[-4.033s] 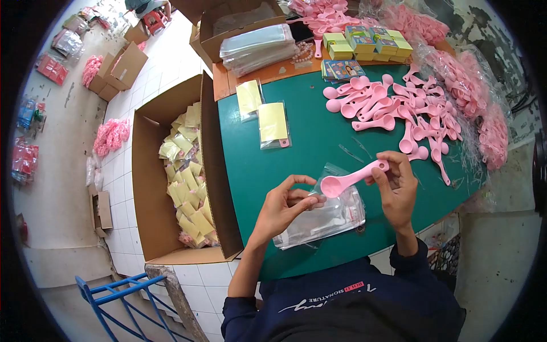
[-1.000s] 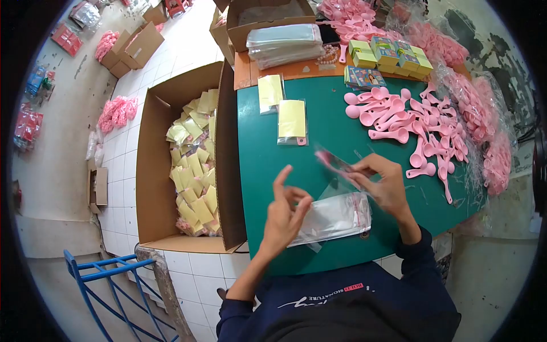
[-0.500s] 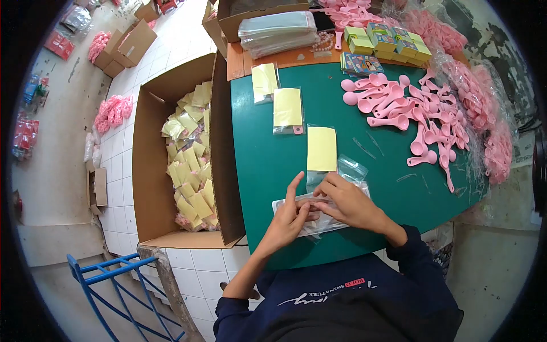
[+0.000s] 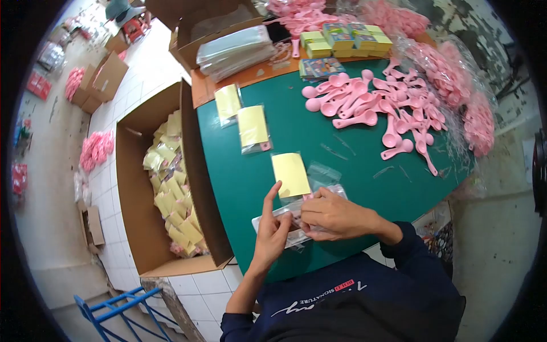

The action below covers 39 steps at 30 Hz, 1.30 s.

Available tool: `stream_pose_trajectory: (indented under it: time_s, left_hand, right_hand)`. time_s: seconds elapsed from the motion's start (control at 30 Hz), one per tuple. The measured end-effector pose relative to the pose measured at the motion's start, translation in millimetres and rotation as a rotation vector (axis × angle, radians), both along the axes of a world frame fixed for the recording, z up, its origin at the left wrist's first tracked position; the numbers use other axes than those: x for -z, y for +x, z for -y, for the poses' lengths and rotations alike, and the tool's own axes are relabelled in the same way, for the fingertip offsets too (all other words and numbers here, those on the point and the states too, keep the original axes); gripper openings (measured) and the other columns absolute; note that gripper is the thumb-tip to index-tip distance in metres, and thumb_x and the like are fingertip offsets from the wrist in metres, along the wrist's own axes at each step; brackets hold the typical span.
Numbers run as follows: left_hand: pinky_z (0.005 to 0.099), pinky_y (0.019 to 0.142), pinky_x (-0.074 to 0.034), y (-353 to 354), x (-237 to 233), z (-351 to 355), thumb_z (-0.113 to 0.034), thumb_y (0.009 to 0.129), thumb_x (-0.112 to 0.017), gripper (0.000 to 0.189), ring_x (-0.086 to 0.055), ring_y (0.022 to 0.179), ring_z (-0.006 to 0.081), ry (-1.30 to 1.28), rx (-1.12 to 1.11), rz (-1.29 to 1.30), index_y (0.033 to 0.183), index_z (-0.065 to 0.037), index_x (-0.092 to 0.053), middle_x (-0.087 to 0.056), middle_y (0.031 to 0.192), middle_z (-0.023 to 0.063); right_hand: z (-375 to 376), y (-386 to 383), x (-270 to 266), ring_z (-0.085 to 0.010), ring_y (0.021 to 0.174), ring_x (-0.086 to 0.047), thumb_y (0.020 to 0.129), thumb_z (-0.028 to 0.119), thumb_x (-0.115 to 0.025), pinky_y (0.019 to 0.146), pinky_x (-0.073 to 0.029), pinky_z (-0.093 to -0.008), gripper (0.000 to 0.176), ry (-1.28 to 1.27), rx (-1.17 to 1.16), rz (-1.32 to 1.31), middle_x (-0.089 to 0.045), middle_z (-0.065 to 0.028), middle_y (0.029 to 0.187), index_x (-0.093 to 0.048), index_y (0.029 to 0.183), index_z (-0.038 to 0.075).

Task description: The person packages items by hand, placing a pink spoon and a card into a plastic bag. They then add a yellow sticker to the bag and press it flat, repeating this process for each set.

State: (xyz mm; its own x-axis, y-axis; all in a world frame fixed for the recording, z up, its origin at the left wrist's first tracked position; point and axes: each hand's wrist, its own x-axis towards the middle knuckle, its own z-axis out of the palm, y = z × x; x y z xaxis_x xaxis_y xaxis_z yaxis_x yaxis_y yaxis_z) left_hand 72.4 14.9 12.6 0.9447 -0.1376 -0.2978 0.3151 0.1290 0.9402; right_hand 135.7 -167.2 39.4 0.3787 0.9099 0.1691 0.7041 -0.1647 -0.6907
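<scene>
A yellow card in a clear plastic bag [image 4: 290,174] lies on the green table in front of me, a bit of pink showing at its lower edge. My left hand [image 4: 272,231] is at the bag's lower left, index finger stretched up to the card's edge and thumb apart; its other fingers are partly hidden. Closed in a pinch, my right hand [image 4: 330,214] grips the clear plastic at the bag's lower end. Under both hands is a white, flat, tray-like thing [image 4: 259,226], mostly covered. Two more bagged yellow cards [image 4: 252,126] lie farther up to the left.
Pink measuring spoons [image 4: 364,100] are heaped at the right, beside plastic sacks of more spoons [image 4: 478,122]. Card stacks [image 4: 347,40] and clear bags [image 4: 233,51] stand at the back. A large carton [image 4: 145,228] of bagged cards is at left, near a blue metal frame [image 4: 119,308].
The view has turned, shifting the table leftward. My hands have moved apart slightly; my left thumb and index finger are spread more, while my right hand stays pinched at the bag.
</scene>
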Motion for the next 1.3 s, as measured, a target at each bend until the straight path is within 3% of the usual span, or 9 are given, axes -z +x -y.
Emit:
stream_pose_trajectory:
  time_s: [0.17,0.3,0.43,0.5,0.57,0.67,0.83,1.0,1.3]
  left_hand:
    - [0.0234,0.068,-0.048,2.3,-2.6,-6.3,-0.005,0.095,-0.037,0.038,-0.061,0.072,0.0112,-0.053,-0.086,0.016,0.132,-0.005,-0.036,-0.062,0.078,0.0066]
    - [0.0194,0.060,-0.040,-3.3,2.2,-14.0,-0.006,0.096,-0.035,0.028,-0.050,0.065,0.0026,-0.032,0.043,-0.075,0.116,0.000,-0.053,-0.065,0.090,0.0076]
    - [0.0171,0.057,-0.036,-2.9,15.7,-9.7,-0.009,0.097,-0.036,0.027,-0.042,0.063,0.0000,-0.159,-0.006,-0.053,0.112,-0.001,-0.057,-0.063,0.092,0.0035]
    - [0.0164,0.057,-0.034,-6.2,14.1,-9.4,-0.010,0.097,-0.036,0.027,-0.039,0.062,-0.0002,-0.149,-0.015,-0.051,0.110,-0.001,-0.058,-0.063,0.093,0.0021]
    - [0.0160,0.057,-0.033,-4.4,2.8,-2.9,-0.010,0.097,-0.036,0.027,-0.037,0.062,-0.0001,-0.156,-0.045,-0.059,0.109,-0.001,-0.059,-0.062,0.092,0.0009]
    - [0.0147,0.054,-0.032,-9.7,-6.4,-5.9,-0.012,0.097,-0.038,0.026,-0.037,0.058,-0.0003,-0.093,0.042,-0.030,0.109,0.000,-0.059,-0.062,0.088,0.0005]
    - [0.0278,0.083,-0.050,-17.2,-8.6,-31.5,-0.006,0.097,-0.037,0.032,-0.062,0.094,0.0161,-0.250,0.182,-0.091,0.128,-0.001,-0.040,-0.062,0.101,0.0093]
    - [0.0313,0.073,-0.055,-14.5,-2.8,-23.7,-0.002,0.085,-0.057,0.026,-0.066,0.085,0.0238,0.346,0.201,0.114,0.110,-0.001,-0.048,-0.061,0.098,0.0166]
    - [0.0274,0.064,-0.055,-16.0,14.3,-7.1,-0.005,0.083,-0.063,0.011,-0.065,0.076,0.0161,0.334,-0.051,0.153,0.088,0.003,-0.057,-0.058,0.084,0.0080]
  right_hand:
    - [104.5,57.1,-40.6,-0.0168,0.072,-0.055,0.076,0.004,-0.070,0.064,-0.043,-0.0289,0.017,0.197,-0.081,-0.439,-0.056,-0.0051,0.079,-0.060,0.089,0.006]
    - [298.2,148.5,-24.0,-0.0181,0.084,-0.059,0.080,0.018,-0.064,0.079,-0.046,-0.0302,0.027,0.254,1.125,-0.203,-0.061,-0.0100,0.092,-0.056,0.100,0.001]
    - [378.0,136.3,14.8,-0.0284,0.089,-0.063,0.082,0.012,-0.055,0.078,-0.048,-0.0362,0.027,-0.737,1.600,0.393,-0.063,-0.0205,0.099,-0.056,0.105,-0.002]
    - [215.1,87.5,-16.1,-0.0288,0.088,-0.061,0.074,0.009,-0.064,0.074,-0.048,-0.0385,0.041,0.060,1.381,0.130,-0.061,-0.0169,0.097,-0.050,0.111,0.001]
    - [107.9,37.6,-16.0,-0.0199,0.088,-0.055,0.066,0.010,-0.074,0.074,-0.048,-0.0325,0.055,0.087,0.796,-0.011,-0.051,-0.0082,0.105,-0.050,0.115,0.007]
    - [24.7,-9.8,11.9,-0.0195,0.081,-0.055,0.068,0.014,-0.076,0.069,-0.048,-0.0307,0.046,0.068,0.573,0.050,-0.050,-0.0089,0.097,-0.056,0.109,0.012]
    - [13.9,-11.5,35.0,-0.0178,0.082,-0.056,0.075,0.008,-0.070,0.069,-0.048,-0.0266,0.017,0.189,0.464,-0.111,-0.049,-0.0090,0.098,-0.064,0.091,0.009]
    - [13.3,-14.2,33.6,-0.0188,0.084,-0.056,0.075,0.003,-0.068,0.072,-0.049,-0.0278,0.019,0.217,0.420,-0.235,-0.050,-0.0085,0.101,-0.063,0.093,0.006]
    - [2.2,-30.7,37.2,-0.0109,0.082,-0.061,0.088,0.007,-0.059,0.068,-0.052,-0.0238,0.011,0.334,0.704,-1.113,-0.060,-0.0068,0.085,-0.055,0.090,-0.003]
